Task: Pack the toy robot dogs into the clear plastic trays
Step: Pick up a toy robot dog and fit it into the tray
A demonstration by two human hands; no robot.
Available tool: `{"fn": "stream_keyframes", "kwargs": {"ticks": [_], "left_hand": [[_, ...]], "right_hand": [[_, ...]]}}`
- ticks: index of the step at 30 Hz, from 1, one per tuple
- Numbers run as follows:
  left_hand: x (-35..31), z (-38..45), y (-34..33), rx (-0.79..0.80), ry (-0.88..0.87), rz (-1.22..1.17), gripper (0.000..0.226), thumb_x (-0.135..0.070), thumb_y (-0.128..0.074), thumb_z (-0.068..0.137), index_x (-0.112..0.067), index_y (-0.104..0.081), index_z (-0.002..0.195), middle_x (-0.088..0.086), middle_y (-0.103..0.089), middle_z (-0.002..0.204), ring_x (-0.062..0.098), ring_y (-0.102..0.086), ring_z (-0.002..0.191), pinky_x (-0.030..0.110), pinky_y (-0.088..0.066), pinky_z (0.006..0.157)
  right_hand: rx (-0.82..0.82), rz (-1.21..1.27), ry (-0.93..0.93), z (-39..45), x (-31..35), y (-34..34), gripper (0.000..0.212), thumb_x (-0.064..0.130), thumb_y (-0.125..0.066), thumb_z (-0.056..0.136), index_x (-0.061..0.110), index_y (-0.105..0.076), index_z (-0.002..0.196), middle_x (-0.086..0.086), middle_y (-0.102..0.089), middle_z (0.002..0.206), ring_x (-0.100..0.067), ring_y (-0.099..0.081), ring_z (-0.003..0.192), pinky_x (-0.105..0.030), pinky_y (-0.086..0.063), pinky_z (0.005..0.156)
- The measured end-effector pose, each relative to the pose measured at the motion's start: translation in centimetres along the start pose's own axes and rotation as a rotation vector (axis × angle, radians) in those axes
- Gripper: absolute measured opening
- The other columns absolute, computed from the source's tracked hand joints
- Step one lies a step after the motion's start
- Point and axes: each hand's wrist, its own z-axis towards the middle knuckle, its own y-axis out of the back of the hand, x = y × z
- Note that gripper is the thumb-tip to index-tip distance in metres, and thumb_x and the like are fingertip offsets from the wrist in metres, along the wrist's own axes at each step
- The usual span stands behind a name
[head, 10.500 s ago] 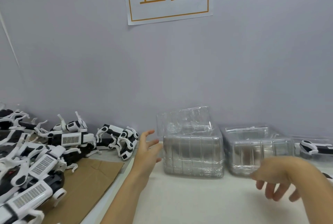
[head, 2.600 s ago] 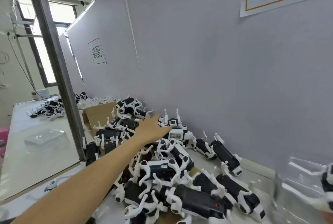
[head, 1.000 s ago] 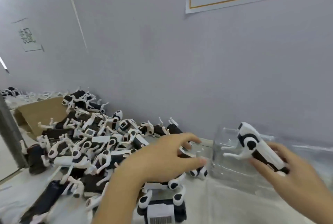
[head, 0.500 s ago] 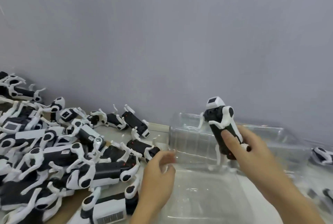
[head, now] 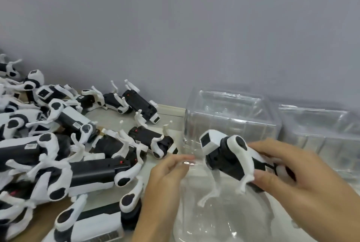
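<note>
My right hand [head: 303, 181] grips a black and white toy robot dog [head: 228, 156] by its body, head pointing left, legs hanging down over a clear plastic tray [head: 220, 220] lying in front of me. My left hand [head: 165, 175] pinches the tray's far left rim. Several more robot dogs [head: 64, 144] lie in a heap to the left. A stack of clear trays [head: 229, 117] stands behind the held dog, against the wall.
A second stack of clear trays [head: 319, 130] stands to the right by the grey wall. Brown cardboard [head: 42, 216] lies under the heap of dogs at the lower left. The white tabletop [head: 171, 111] shows between heap and trays.
My right hand has lowered the dog from upright to level over the near tray. My left hand has taken hold of the tray's rim. The view has tilted down.
</note>
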Motion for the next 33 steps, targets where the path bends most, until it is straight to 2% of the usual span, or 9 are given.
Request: {"fn": "stream_keyframes", "kwargs": {"ticks": [3, 6, 11, 15, 18, 21, 24, 28, 33], "left_hand": [[0.2, -0.1, 0.0, 0.01, 0.025, 0.013, 0.032, -0.012, -0.058, 0.092, -0.035, -0.078, 0.082, -0.013, -0.076, 0.093, 0.007, -0.068, 0.102, 0.038, -0.047, 0.098], [0.4, -0.2, 0.0, 0.052, 0.018, 0.022, 0.018, -0.025, -0.063, 0.083, -0.031, -0.077, 0.091, -0.008, -0.076, 0.1, 0.012, -0.068, 0.106, 0.045, -0.046, 0.105], [0.6, -0.4, -0.1, 0.067, 0.014, -0.027, 0.018, -0.027, -0.06, 0.084, -0.028, -0.077, 0.088, -0.004, -0.075, 0.102, 0.014, -0.068, 0.107, 0.045, -0.046, 0.105], [0.8, -0.6, -0.1, 0.082, -0.014, -0.001, 0.028, -0.046, -0.06, 0.074, -0.031, -0.075, 0.093, -0.008, -0.073, 0.1, 0.008, -0.068, 0.1, 0.033, -0.048, 0.087], [0.9, -0.5, 0.0, 0.097, -0.022, 0.023, 0.032, -0.045, -0.062, 0.07, -0.031, -0.075, 0.095, 0.0, -0.073, 0.1, 0.014, -0.07, 0.094, 0.035, -0.051, 0.085], [0.9, -0.5, 0.1, 0.127, -0.01, 0.033, 0.035, -0.049, -0.064, 0.068, -0.035, -0.074, 0.098, -0.003, -0.072, 0.104, 0.014, -0.069, 0.102, 0.038, -0.051, 0.092], [0.9, -0.6, 0.0, 0.126, -0.009, 0.065, 0.038, -0.054, -0.063, 0.066, -0.041, -0.072, 0.101, -0.011, -0.068, 0.111, 0.009, -0.062, 0.112, 0.032, -0.046, 0.088], [1.0, -0.3, 0.0, 0.101, -0.017, 0.059, 0.034, -0.051, -0.065, 0.067, -0.039, -0.075, 0.097, -0.012, -0.071, 0.102, 0.014, -0.064, 0.111, 0.042, -0.048, 0.099], [0.9, -0.6, -0.4, 0.098, 0.006, 0.031, 0.037, -0.052, -0.069, 0.065, -0.04, -0.075, 0.099, -0.006, -0.069, 0.119, 0.018, -0.057, 0.126, 0.049, -0.04, 0.112]], "right_hand": [[0.03, -0.075, 0.032, -0.4, -0.7, -1.0, 0.04, 0.063, -0.052, 0.06, 0.056, -0.063, 0.098, 0.019, -0.062, 0.097, 0.0, -0.061, 0.087, -0.011, -0.041, 0.077], [0.02, -0.111, 0.018, -0.8, -1.8, -2.4, 0.037, 0.053, -0.065, 0.061, 0.057, -0.062, 0.097, 0.026, -0.061, 0.101, 0.003, -0.056, 0.097, -0.016, -0.042, 0.076], [-0.067, -0.258, 0.084, -0.8, -2.4, -3.8, 0.037, 0.052, -0.061, 0.062, 0.045, -0.066, 0.098, 0.028, -0.061, 0.093, 0.006, -0.051, 0.094, -0.023, -0.041, 0.075], [-0.066, -0.339, 0.09, -1.2, -2.4, -4.4, 0.038, 0.032, -0.073, 0.055, 0.031, -0.075, 0.093, 0.026, -0.06, 0.084, 0.004, -0.045, 0.084, -0.026, -0.042, 0.072], [-0.042, -0.308, 0.061, -1.4, -1.9, -4.3, 0.035, 0.029, -0.073, 0.058, 0.033, -0.075, 0.093, 0.026, -0.06, 0.086, 0.001, -0.048, 0.088, -0.024, -0.041, 0.075], [-0.047, -0.34, 0.039, -1.5, -1.6, -4.5, 0.035, 0.019, -0.081, 0.06, 0.031, -0.075, 0.092, 0.024, -0.061, 0.086, -0.005, -0.056, 0.085, -0.031, -0.045, 0.072], [-0.057, -0.381, 0.008, -1.4, -1.2, -5.1, 0.029, 0.02, -0.069, 0.059, 0.028, -0.074, 0.087, 0.02, -0.061, 0.083, -0.013, -0.059, 0.082, -0.037, -0.049, 0.069], [0.0, -0.318, -0.025, -1.4, -1.4, -4.9, 0.029, 0.022, -0.066, 0.071, 0.036, -0.073, 0.096, 0.027, -0.057, 0.089, -0.001, -0.047, 0.095, -0.018, -0.039, 0.082], [0.039, -0.288, -0.063, -1.6, -1.5, -4.1, 0.039, 0.015, -0.08, 0.074, 0.041, -0.069, 0.101, 0.032, -0.054, 0.101, 0.007, -0.04, 0.11, -0.011, -0.033, 0.085]]}}
